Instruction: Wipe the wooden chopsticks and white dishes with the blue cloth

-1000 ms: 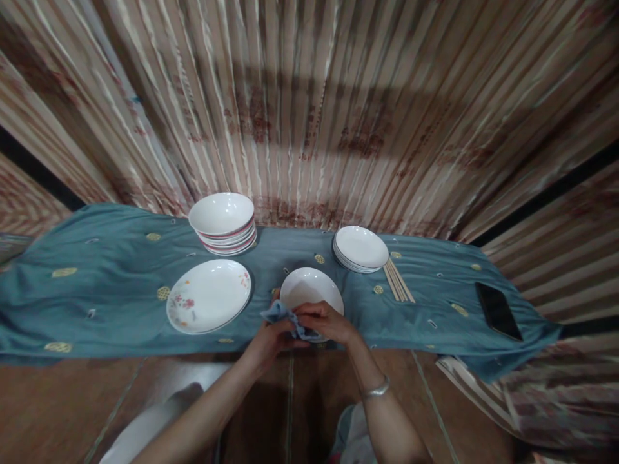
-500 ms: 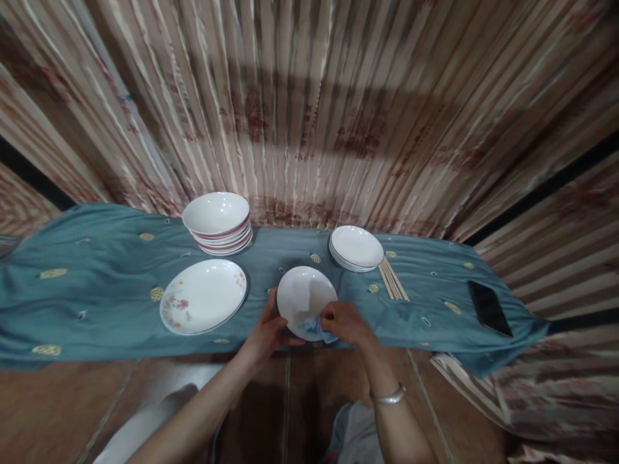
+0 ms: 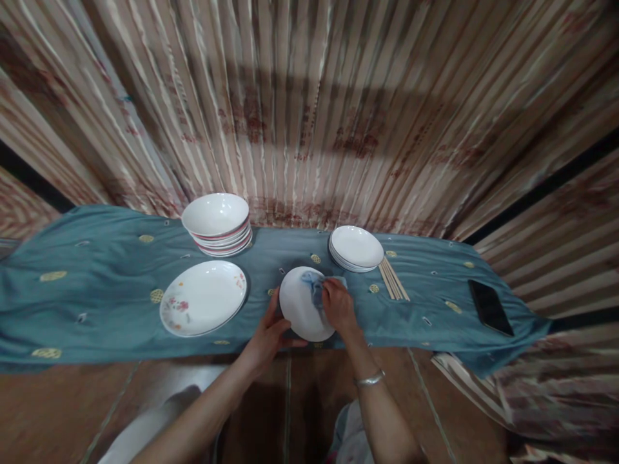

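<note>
A small white plate (image 3: pixel 300 308) is held near the front edge of the cloth-covered table. My left hand (image 3: pixel 271 332) grips its left rim, thumb on the upper side and fingers reaching beneath. Bunched in my right hand (image 3: pixel 337 303) is a blue cloth (image 3: pixel 313 283), pressed on the upper right part of the plate's face. The fingers of that hand are closed round the cloth, and a silver bangle circles the wrist.
An oval floral plate (image 3: pixel 206 299) lies to the left, with stacked bowls (image 3: pixel 217 222) behind it. Back right stand stacked small plates (image 3: pixel 356 247) beside chopsticks (image 3: pixel 394 280). A black phone (image 3: pixel 489 307) rests far right on the teal tablecloth (image 3: pixel 111 277). Curtains (image 3: pixel 300 116) hang behind.
My right hand has moved the blue cloth from the plate's lower right up to its upper right. My left hand keeps its hold, and the plate has shifted very slightly.
</note>
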`<state>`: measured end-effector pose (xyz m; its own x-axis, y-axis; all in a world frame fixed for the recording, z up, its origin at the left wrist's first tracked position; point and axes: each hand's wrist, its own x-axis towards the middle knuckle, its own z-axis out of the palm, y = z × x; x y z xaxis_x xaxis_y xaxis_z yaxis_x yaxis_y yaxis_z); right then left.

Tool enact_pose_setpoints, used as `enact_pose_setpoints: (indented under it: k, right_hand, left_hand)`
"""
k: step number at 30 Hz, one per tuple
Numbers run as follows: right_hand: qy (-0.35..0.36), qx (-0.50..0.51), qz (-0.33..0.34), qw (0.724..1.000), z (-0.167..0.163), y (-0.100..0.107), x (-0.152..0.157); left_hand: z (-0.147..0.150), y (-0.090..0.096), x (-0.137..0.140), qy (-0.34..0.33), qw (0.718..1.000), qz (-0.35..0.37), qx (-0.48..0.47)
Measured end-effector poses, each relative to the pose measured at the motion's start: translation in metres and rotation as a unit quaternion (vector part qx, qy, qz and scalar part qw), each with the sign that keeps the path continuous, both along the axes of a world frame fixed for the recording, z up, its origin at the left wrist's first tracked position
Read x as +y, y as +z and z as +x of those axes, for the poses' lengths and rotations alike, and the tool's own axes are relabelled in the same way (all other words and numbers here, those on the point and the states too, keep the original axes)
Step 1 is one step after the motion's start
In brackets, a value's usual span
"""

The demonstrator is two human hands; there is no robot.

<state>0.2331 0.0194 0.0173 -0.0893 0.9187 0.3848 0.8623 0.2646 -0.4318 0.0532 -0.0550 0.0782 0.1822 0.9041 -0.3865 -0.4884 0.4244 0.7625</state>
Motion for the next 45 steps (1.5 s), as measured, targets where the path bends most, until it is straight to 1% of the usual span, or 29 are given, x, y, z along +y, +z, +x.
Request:
enact_pose_setpoints:
  k: [3, 9, 14, 20, 23, 27, 31, 36, 38, 40, 42, 45]
  right_hand:
    - [0.02, 0.07, 0.001, 0.997, -0.008, -0.005, 0.007]
    - [0.098, 0.17, -0.04, 0.98, -0.028, -0.004, 0.011]
    - [0.172, 0.258, -0.091, 0.946, -0.041, 0.002, 0.006]
    - [0.265, 0.332, -0.141, 0.894, -0.045, 0.016, -0.003]
    - [0.291, 0.344, -0.174, 0.876, -0.043, 0.023, -0.008]
    - [0.319, 0.323, -0.209, 0.866, -0.038, 0.032, -0.012]
    - [0.341, 0.297, -0.263, 0.852, -0.029, 0.038, -0.014]
    - [0.359, 0.289, -0.322, 0.827, -0.017, 0.044, -0.018]
    - [0.358, 0.276, -0.336, 0.826, -0.013, 0.046, -0.02]
    - [0.342, 0.259, -0.351, 0.833, -0.009, 0.047, -0.022]
    - [0.312, 0.228, -0.362, 0.848, -0.006, 0.047, -0.024]
    - [0.264, 0.15, -0.36, 0.882, -0.001, 0.049, -0.027]
  left_hand:
    - [0.0, -0.001, -0.001, -0.005, 1.0, 0.005, 0.002]
    - [0.001, 0.003, -0.004, -0.007, 1.0, 0.015, -0.003]
    - [0.002, 0.005, -0.005, -0.01, 1.0, 0.015, -0.003]
    - [0.001, 0.001, -0.003, 0.009, 1.0, 0.002, -0.005]
    - [0.001, 0.003, -0.002, 0.009, 1.0, 0.003, -0.003]
    - [0.0, 0.004, 0.0, 0.008, 1.0, 0.005, -0.015]
    - [-0.003, 0.001, 0.001, 0.013, 0.999, 0.001, -0.03]
    - [-0.005, 0.004, 0.001, -0.017, 0.999, -0.013, -0.026]
    - [-0.004, 0.006, 0.002, -0.028, 0.999, -0.006, -0.025]
    - [-0.003, 0.007, 0.002, -0.023, 0.999, 0.007, -0.029]
    - [-0.002, 0.006, 0.003, -0.012, 0.999, 0.011, -0.032]
    - [-0.003, 0.003, 0.003, -0.012, 1.0, 0.001, -0.013]
